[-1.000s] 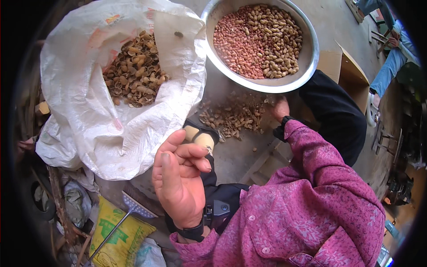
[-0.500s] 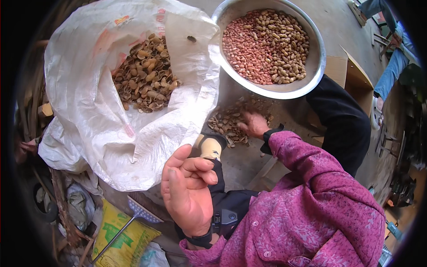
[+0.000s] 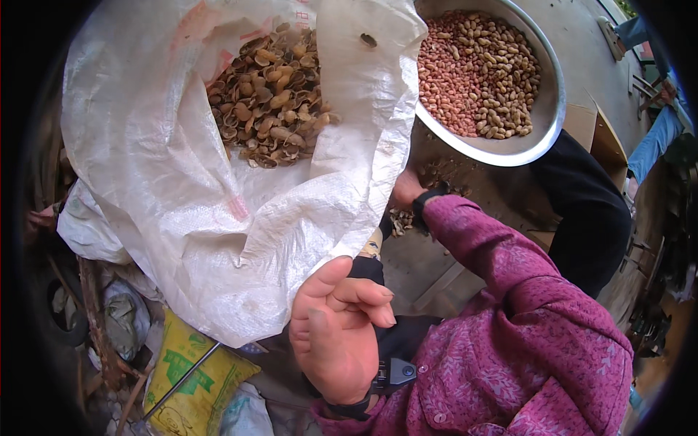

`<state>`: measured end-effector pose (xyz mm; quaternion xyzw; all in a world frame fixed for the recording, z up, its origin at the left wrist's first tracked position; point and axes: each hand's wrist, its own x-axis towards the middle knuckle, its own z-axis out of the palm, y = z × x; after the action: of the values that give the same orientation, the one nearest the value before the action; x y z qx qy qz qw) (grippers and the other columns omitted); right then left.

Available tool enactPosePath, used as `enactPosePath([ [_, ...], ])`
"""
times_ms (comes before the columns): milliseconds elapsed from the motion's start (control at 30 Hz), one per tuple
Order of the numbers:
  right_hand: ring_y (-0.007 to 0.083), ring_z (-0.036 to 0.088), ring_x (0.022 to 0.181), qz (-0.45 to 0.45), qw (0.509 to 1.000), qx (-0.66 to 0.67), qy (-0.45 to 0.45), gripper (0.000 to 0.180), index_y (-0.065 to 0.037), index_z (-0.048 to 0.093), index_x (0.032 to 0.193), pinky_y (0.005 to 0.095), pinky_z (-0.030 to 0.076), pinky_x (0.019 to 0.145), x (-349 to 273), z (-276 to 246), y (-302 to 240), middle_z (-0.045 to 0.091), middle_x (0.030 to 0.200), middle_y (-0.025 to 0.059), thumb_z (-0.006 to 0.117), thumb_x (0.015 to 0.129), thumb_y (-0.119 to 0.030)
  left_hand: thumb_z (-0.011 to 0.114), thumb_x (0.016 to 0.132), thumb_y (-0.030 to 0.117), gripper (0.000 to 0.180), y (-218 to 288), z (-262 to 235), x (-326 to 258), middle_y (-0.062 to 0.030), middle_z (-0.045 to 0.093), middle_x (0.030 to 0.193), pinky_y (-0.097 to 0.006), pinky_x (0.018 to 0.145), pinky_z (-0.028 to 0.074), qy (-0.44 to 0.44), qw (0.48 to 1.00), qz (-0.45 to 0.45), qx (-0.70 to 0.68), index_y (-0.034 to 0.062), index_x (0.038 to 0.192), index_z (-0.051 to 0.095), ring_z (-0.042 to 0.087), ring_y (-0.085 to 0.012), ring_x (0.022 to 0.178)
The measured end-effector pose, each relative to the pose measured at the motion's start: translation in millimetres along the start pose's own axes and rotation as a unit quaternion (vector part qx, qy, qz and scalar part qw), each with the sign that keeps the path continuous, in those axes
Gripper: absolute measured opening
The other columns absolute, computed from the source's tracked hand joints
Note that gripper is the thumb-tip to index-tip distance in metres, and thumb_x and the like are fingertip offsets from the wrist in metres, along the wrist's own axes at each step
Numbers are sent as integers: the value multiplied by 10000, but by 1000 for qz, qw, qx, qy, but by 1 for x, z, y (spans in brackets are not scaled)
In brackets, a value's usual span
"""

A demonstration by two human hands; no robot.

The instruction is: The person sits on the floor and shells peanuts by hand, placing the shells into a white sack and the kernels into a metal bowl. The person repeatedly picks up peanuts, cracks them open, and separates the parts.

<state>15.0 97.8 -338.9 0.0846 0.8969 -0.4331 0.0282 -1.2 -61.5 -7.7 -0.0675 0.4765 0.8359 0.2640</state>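
Note:
A large white woven sack gapes wide, with brown peanut shells heaped inside. My left hand is at its lower right rim, palm up and open, fingers apart and loosely bent. One finger meets the sack's edge; no grip on it shows. My right hand is low by the sack's right edge, which covers its fingers. Loose shells lie on the ground beside it. A metal basin beyond it contains shelled pink peanuts and unshelled peanuts.
A yellow printed bag with a metal-handled tool across it lies at the lower left, near sticks. My dark-trousered leg is beside a cardboard box. Another person's leg in jeans shows at far right.
My right hand has moved from the loose shells toward the sack, and its fingers are now hidden. The sack appears larger, its rim farther right and lower. My left hand keeps its pose.

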Motion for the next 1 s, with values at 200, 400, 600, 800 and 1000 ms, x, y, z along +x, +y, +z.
enactPosePath([
  [200,239,483,1081,144,956,76,-242,249,-84,606,1016,384,420,842,32,57,39,521,1133,154,565,791,-182,467,916,340,536,0,16,0,-238,607,873,-285,628,473,-14,1000,-4,8,-113,1198,409,573,-195,645],
  [400,302,382,1165,-225,926,-288,-98,285,-130,632,986,459,392,839,-36,12,-5,476,1169,105,530,724,-182,450,927,321,504,-7,27,-7,-223,608,881,-279,629,469,-5,1000,15,24,-102,1199,415,565,-175,647],
  [600,278,431,1138,-281,894,-298,-184,270,-131,614,972,400,429,879,-75,-41,27,481,1200,134,599,718,-222,429,935,277,439,-16,51,-1,-193,617,860,-269,630,467,-7,999,11,52,-86,1181,439,550,-156,636],
  [800,388,331,1231,56,973,74,-210,861,-161,331,1347,429,300,1029,-81,-73,52,305,1371,155,758,607,-271,419,939,270,427,-26,62,8,-197,617,864,-271,632,470,-8,998,0,61,-88,1171,443,547,-162,634],
  [1000,402,248,1274,202,951,35,-233,978,-180,303,1370,493,250,1034,-72,-39,63,279,1387,160,804,537,-289,415,939,264,427,-32,64,13,-204,615,864,-275,633,471,-4,998,-16,68,-91,1175,438,550,-170,633],
])
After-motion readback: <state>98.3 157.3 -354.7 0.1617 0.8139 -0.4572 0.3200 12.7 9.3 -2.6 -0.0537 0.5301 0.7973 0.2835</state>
